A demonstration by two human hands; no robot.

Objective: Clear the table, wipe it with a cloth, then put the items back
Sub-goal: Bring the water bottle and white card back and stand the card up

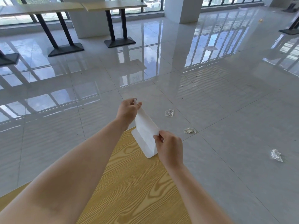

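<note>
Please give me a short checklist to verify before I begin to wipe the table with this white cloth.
1. Grip of the left hand on the white cloth, upper corner: ok, pinched.
2. Grip of the right hand, lower corner: ok, pinched.
3. Cloth fully opened: not ok, lower part lies folded on the table.
4. Whole table cleared: cannot tell, only one corner shows.
5. Cloth damp: cannot tell.

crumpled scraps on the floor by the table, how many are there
3. A clear wrapper just beyond the table corner, a white scrap right of the white cloth, a third scrap further right. Others may be hidden behind the table.
</note>
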